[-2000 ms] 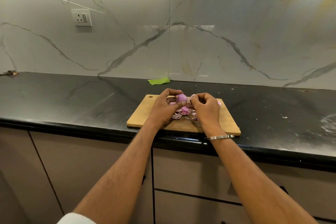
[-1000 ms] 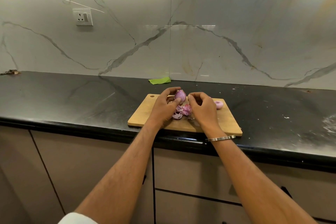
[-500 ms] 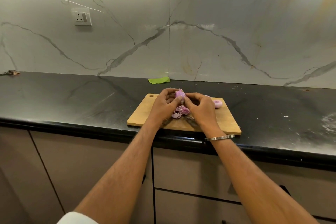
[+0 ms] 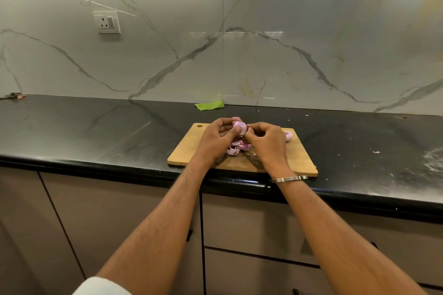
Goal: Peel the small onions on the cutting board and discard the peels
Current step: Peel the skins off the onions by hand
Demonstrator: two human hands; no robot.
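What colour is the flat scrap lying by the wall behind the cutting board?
Bright green; the scrap shows best in the head view.

Black counter (image 4: 96, 132) across the middle, with white specks and smears at 3 o'clock. Grey marble wall (image 4: 287, 43) behind, with dark wavy lines. White plug socket (image 4: 109, 22) at 10 o'clock. Small green scrap (image 4: 209, 105) at 12 o'clock, by the wall. Brown cupboard doors (image 4: 107, 223) at 6 o'clock.

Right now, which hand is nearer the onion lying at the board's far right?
Right. The right hand sits just left of that loose onion, while the left hand is farther left, gripping another onion.
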